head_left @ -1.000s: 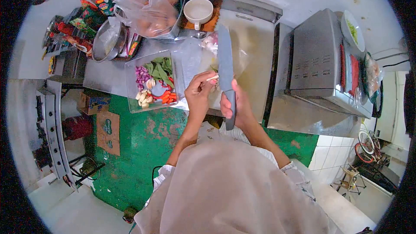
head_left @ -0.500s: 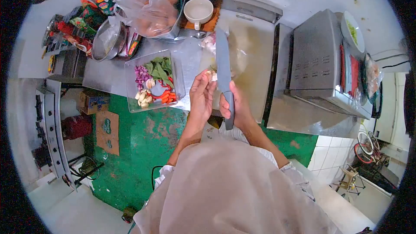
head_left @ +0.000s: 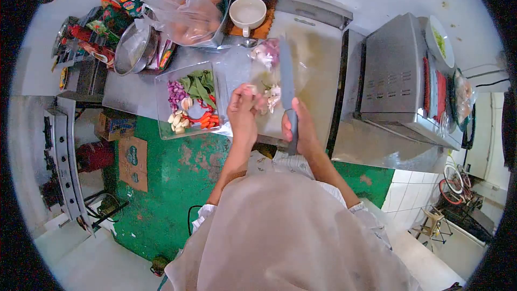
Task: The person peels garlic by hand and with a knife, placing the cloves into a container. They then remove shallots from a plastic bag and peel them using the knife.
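Right hand wrapped round my knife, blade pointing away over the board. My left's fingers are curled in, pinching what looks like a garlic clove, left of the blade, beside peelings.

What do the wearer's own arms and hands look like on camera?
The left hand and right hand are bare and ungloved. The left sleeve and right sleeve are whitish, loose and crumpled. A plain beige cloth covers the front between them. Rings are too small to tell.
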Action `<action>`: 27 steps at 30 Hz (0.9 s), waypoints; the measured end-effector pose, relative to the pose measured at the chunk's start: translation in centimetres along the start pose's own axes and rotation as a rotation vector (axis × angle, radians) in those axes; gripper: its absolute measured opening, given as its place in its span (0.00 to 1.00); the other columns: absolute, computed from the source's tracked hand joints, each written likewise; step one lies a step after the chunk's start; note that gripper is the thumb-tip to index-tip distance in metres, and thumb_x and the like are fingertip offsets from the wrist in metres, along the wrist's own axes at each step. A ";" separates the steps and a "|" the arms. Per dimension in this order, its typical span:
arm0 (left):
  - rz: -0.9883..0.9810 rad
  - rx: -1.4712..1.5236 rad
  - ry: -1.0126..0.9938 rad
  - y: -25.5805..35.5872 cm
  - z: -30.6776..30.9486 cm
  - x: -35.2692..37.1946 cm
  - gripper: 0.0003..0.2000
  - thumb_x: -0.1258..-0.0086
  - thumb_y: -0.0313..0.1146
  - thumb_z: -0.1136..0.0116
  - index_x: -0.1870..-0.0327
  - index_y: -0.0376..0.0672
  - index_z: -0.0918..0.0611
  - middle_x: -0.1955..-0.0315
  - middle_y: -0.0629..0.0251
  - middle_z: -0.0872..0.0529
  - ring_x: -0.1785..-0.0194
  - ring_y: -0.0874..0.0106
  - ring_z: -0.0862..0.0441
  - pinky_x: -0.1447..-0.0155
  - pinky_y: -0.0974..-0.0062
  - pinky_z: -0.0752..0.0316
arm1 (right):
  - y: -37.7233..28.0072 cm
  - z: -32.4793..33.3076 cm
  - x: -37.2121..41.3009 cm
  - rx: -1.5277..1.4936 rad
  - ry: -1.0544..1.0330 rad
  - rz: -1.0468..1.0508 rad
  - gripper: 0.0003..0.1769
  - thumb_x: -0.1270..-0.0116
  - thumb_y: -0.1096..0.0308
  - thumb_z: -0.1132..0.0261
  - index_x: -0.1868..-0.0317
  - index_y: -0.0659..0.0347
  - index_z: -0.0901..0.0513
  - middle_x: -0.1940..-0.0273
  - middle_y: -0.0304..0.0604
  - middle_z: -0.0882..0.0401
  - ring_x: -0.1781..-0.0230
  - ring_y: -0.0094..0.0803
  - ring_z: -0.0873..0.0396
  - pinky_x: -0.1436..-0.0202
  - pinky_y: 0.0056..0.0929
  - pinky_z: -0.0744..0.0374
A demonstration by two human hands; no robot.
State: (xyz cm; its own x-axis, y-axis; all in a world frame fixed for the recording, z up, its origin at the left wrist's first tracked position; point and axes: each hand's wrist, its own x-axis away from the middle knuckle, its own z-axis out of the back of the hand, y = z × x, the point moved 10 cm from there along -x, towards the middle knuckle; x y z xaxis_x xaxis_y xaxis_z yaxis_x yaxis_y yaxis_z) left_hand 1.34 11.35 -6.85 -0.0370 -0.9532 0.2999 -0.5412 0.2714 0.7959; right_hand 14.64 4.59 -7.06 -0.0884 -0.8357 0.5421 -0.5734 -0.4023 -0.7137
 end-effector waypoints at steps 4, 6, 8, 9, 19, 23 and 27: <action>0.054 0.165 0.104 0.5 2.1 -0.7 0.11 0.33 0.37 0.44 0.53 0.46 0.25 0.59 0.68 0.19 0.62 0.76 0.20 0.59 0.80 0.22 | 0.5 2.9 -1.2 -0.032 0.040 -0.055 0.18 0.31 0.46 0.50 0.60 0.52 0.34 0.87 0.33 0.37 0.93 0.22 0.39 0.90 0.21 0.40; 0.143 0.175 0.085 -0.4 2.0 -0.6 0.11 0.33 0.35 0.43 0.53 0.45 0.25 0.59 0.67 0.19 0.62 0.77 0.21 0.58 0.82 0.22 | 1.2 3.4 -1.6 0.025 0.064 -0.087 0.18 0.31 0.46 0.50 0.62 0.53 0.34 0.87 0.33 0.37 0.93 0.22 0.39 0.90 0.22 0.41; 0.146 0.195 0.066 -1.4 2.3 -0.7 0.12 0.34 0.34 0.43 0.52 0.44 0.25 0.60 0.67 0.19 0.62 0.77 0.21 0.57 0.83 0.22 | 2.1 2.8 -2.1 0.080 -0.008 -0.123 0.21 0.34 0.40 0.50 0.65 0.51 0.32 0.89 0.31 0.37 0.94 0.23 0.39 0.91 0.25 0.40; 0.148 0.216 0.045 -1.8 2.0 -0.7 0.12 0.34 0.33 0.42 0.52 0.43 0.25 0.60 0.67 0.19 0.62 0.78 0.21 0.56 0.84 0.22 | 2.0 2.7 -2.2 0.080 -0.006 -0.124 0.21 0.34 0.40 0.50 0.65 0.51 0.32 0.89 0.31 0.37 0.94 0.23 0.39 0.91 0.25 0.40; 0.172 0.271 0.050 -2.7 2.2 -0.5 0.14 0.32 0.31 0.45 0.47 0.40 0.26 0.59 0.67 0.22 0.57 0.75 0.22 0.52 0.80 0.22 | 0.8 1.7 -1.6 0.173 0.003 -0.175 0.21 0.31 0.45 0.52 0.68 0.55 0.33 0.88 0.32 0.37 0.93 0.22 0.40 0.90 0.23 0.41; 0.183 0.207 0.034 -2.1 1.3 -0.1 0.14 0.32 0.31 0.46 0.47 0.39 0.26 0.59 0.68 0.22 0.54 0.73 0.21 0.50 0.77 0.22 | 0.1 1.4 -2.0 0.273 -0.061 -0.107 0.28 0.33 0.41 0.51 0.45 0.55 0.30 0.87 0.32 0.36 0.92 0.23 0.38 0.91 0.24 0.40; 0.134 0.160 -0.006 -1.7 1.1 -0.3 0.14 0.33 0.31 0.45 0.47 0.38 0.26 0.58 0.67 0.22 0.52 0.71 0.21 0.48 0.76 0.23 | -1.5 0.1 -1.1 0.295 -0.038 -0.010 0.27 0.30 0.50 0.51 0.39 0.59 0.34 0.86 0.31 0.37 0.91 0.20 0.40 0.90 0.21 0.41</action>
State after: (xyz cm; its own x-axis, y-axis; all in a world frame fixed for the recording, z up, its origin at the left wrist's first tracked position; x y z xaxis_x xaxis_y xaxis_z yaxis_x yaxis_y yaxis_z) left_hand 1.36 11.00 -8.81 -0.1220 -0.9109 0.3942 -0.6580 0.3715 0.6550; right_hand 15.65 6.07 -6.63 -0.0504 -0.8420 0.5371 -0.3119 -0.4976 -0.8094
